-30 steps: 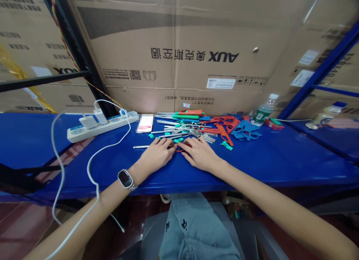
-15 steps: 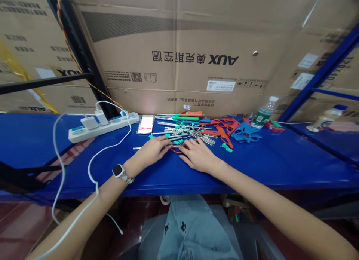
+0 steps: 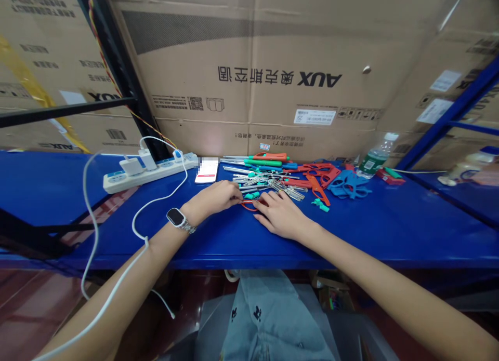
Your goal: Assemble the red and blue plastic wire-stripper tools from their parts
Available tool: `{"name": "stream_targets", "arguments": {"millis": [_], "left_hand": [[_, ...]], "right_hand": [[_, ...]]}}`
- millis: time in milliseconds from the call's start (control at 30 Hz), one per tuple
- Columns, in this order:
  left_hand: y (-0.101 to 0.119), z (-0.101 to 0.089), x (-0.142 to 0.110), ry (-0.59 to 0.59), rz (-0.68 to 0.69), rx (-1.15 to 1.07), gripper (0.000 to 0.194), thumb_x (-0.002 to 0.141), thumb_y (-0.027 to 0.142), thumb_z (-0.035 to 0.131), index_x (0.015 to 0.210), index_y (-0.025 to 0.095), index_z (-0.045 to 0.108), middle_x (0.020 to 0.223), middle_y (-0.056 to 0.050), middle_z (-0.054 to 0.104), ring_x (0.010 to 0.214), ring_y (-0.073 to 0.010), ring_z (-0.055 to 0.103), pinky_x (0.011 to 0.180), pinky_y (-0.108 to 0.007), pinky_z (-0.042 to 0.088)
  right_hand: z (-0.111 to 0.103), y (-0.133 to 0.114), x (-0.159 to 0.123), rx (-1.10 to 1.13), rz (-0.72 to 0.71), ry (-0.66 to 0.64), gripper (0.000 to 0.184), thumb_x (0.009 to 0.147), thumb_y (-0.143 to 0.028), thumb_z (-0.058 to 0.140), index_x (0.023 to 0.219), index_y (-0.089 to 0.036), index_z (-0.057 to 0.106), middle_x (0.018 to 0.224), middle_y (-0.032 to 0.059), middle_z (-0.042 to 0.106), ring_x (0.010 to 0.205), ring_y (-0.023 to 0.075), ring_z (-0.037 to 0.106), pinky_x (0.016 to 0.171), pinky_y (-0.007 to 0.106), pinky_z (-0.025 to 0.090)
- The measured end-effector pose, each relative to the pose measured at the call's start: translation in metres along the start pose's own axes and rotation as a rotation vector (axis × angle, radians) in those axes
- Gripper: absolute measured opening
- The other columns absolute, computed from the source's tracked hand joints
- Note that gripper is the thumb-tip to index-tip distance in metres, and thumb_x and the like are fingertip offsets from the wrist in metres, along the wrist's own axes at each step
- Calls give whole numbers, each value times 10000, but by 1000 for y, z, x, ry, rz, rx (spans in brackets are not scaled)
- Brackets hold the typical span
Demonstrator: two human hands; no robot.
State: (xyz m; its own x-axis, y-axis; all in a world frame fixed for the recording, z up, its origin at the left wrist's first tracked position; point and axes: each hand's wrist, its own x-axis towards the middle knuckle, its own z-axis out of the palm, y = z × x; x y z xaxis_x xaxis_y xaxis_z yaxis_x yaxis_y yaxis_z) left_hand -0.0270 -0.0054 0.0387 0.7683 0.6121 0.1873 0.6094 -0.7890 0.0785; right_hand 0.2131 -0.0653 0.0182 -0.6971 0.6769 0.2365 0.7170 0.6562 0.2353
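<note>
My left hand (image 3: 213, 197), with a smartwatch (image 3: 176, 217) on its wrist, reaches across the blue bench (image 3: 351, 231); its fingers pinch a thin red part (image 3: 248, 204) lying there. My right hand (image 3: 281, 213) rests on the bench just right of that part, fingers stretched toward it and touching it. Right behind both hands lies a heap of metal rods with green caps (image 3: 260, 181). Further back sit orange and green handled tools (image 3: 268, 159).
Red plastic handles (image 3: 317, 175) and blue ones (image 3: 349, 183) lie to the right, with a water bottle (image 3: 373, 158) behind. A white power strip (image 3: 144, 171) with chargers and a white cable (image 3: 117, 215) sits left, a phone (image 3: 207, 170) beside it. Cardboard boxes (image 3: 273, 65) wall the back.
My left hand has turned and closed its fingers on the red part, where it lay flat a second ago. My right hand has hardly moved. The view has shifted slightly.
</note>
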Motion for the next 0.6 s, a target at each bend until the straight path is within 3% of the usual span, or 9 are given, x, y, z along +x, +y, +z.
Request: {"name": "stream_targets", "arguments": {"millis": [167,300,433,600], "left_hand": [[10,-7,11,-97,62,239,258,955,114,546,801,158,749,820,-68,714,709,-179,656,721,-304,490],[16,-7,14,-97,87,338,242,951,87,535,811,120,729,823,-89,708,718,-186,644,784,-328,492],[9,-4,6,-95,75,248,279,994,140,507,830,147,732,818,-67,689,707,-168,635,750,-300,488],[-3,2,-2,0,76,61,277,1020,215,484,974,170,753,952,-75,707,831,-178,667,774,-290,500]], "right_hand": [[0,0,0,-3,-4,-9,447,1079,-398,405,1367,-138,627,1199,165,641,1093,298,555,897,417,392],[2,1,0,-26,-16,6,441,1081,-397,403,1362,-138,624,1188,158,646,1078,291,555,882,408,394],[2,1,0,-24,-15,21,424,1081,-400,402,1339,-161,640,1170,145,653,1054,279,553,881,401,386],[1,0,0,-36,-2,3,446,1082,-407,396,1366,-151,627,1201,148,643,1077,287,543,893,406,385]]}}
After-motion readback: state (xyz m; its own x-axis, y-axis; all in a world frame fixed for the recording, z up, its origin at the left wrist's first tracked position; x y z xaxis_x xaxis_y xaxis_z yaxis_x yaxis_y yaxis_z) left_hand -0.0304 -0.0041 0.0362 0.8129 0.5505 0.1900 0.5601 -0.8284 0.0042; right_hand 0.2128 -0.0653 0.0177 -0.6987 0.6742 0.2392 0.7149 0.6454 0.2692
